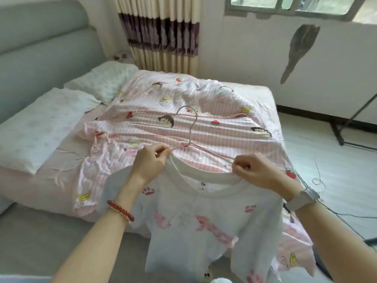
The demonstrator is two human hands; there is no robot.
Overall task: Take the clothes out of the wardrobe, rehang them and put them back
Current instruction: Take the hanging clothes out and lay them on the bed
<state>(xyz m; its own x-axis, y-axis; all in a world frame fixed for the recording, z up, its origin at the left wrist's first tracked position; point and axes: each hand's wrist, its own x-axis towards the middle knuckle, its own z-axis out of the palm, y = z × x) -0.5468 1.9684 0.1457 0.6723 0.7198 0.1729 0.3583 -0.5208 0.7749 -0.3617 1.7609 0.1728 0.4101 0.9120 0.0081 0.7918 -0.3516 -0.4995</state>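
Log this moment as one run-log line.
stage: rehanging | left hand: pinches collar of white paw-print T-shirt | right hand: pinches collar opposite | thin metal wire hanger: partly inside collar | over pink striped quilt

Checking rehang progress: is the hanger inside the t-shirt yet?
Partly: hanger arms enter the t-shirt collar; hook and neck remain outside.
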